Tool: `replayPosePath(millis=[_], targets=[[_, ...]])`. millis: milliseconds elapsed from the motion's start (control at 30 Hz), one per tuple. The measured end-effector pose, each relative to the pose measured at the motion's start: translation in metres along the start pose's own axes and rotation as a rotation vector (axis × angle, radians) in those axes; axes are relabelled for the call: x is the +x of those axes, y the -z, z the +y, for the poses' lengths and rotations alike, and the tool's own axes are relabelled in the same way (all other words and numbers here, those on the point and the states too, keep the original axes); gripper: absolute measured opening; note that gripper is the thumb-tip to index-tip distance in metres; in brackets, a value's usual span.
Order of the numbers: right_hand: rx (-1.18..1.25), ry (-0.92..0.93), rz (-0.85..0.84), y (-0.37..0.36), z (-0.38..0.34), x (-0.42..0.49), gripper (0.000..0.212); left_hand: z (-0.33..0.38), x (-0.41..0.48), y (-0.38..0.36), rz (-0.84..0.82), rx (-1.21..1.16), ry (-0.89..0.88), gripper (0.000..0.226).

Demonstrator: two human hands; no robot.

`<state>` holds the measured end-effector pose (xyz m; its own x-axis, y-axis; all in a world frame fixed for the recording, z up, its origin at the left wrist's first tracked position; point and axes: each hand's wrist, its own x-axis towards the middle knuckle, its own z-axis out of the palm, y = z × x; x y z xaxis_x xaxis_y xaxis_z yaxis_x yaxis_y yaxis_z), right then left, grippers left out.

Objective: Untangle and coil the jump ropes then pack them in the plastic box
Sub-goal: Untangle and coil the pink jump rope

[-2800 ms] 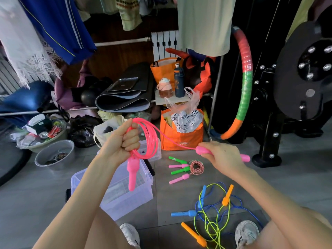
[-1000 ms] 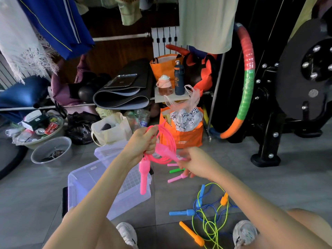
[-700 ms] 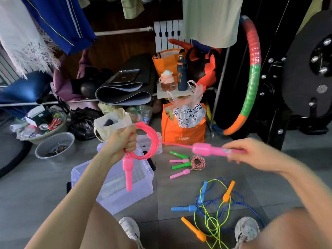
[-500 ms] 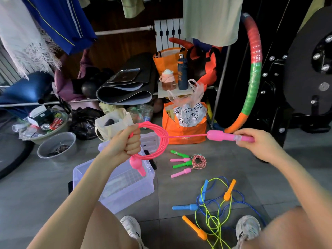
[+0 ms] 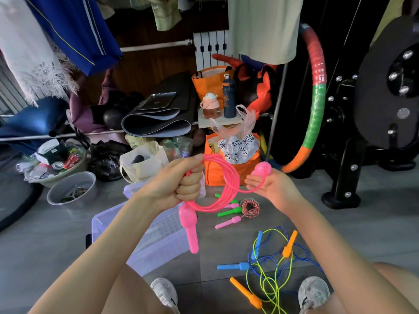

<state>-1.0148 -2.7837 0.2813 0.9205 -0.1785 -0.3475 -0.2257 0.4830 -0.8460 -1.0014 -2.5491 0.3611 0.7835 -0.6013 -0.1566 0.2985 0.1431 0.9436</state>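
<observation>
Midair, left hand (image 5: 181, 184) fisted round pink coil (image 5: 229, 177), right hand (image 5: 274, 189) on handle (image 5: 261, 169).

The rope (image 5: 236, 181) was smooth, glossy pink plastic; the box (image 5: 158, 250), clear, faintly shiny plastic; the floor (image 5: 374, 234), matt grey tile; the basin (image 5: 90, 178) looked like dull metal; the cloth (image 5: 34, 64) was rough white lace.

Coiled pink rope (image 5: 213, 207); open clear box (image 5: 158, 252)
</observation>
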Motion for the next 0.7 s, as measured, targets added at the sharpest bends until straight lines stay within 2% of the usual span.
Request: replayPosePath(millis=[100, 167, 233, 267, 333, 400, 600, 633, 700], targets=[[0.387, -0.041, -0.090, -0.002, -0.018, -0.008, 0.032, -0.005, 0.000, 0.002, -0.051, 0.072, 0.033, 0.041], [0.371, -0.013, -0.097, -0.004, -0.026, -0.013, 0.043, -0.008, -0.001, 0.004, -0.084, 0.086, 0.043, 0.041], [0.080, 0.089, -0.051, -0.005, -0.028, -0.016, 0.068, -0.009, 0.000, 0.005, -0.098, 0.094, 0.046, 0.038], [-0.114, 0.158, -0.036, -0.005, -0.028, -0.020, 0.074, -0.009, 0.000, 0.006, -0.103, 0.096, 0.047, 0.038], [-0.497, 0.272, -0.085, -0.002, -0.027, -0.029, 0.069, -0.008, -0.001, 0.008, -0.136, 0.092, 0.039, 0.043], [-0.760, 0.346, -0.189, 0.003, -0.028, -0.038, 0.061, -0.005, -0.003, 0.009, -0.206, 0.075, 0.029, 0.048], [-1.211, 0.509, -0.281, 0.000, -0.022, -0.042, 0.066, -0.004, -0.002, -0.003, -0.241, 0.162, 0.020, 0.040], [-1.189, 0.503, -0.313, -0.001, -0.020, -0.042, 0.067, -0.003, -0.002, -0.004, -0.236, 0.169, 0.017, 0.039], [-0.958, 0.451, -0.354, -0.004, -0.021, -0.048, 0.066, 0.000, 0.000, -0.002, -0.215, 0.120, 0.016, 0.039]])
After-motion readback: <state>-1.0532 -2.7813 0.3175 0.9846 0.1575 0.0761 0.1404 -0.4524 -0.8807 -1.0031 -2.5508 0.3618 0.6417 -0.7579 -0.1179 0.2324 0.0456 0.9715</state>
